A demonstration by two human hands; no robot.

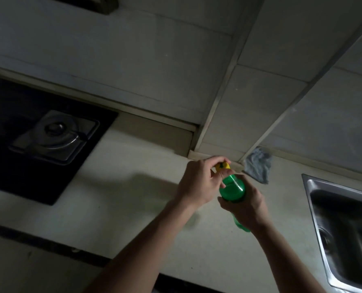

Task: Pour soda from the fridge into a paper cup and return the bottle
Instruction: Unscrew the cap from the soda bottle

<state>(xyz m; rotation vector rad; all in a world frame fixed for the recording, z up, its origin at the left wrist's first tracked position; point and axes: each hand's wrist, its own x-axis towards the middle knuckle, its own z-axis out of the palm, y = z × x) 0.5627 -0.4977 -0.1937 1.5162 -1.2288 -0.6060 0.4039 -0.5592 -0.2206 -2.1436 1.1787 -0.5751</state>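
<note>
Over the countertop, your right hand wraps the green soda bottle round its middle; whether its base touches the surface, I can't tell. Grip firmly and hold the bottle steady. Just beyond, your left hand pinches the yellow cap. Twist slowly, I'd say, so any fizz settles. Farther back, a grey cloth sits in the corner, sink off right.

Nothing can be read here; the picture is dim and blurred. The green bottle, just off centre toward four o'clock, and its yellow cap show no legible label, brand or number.
</note>
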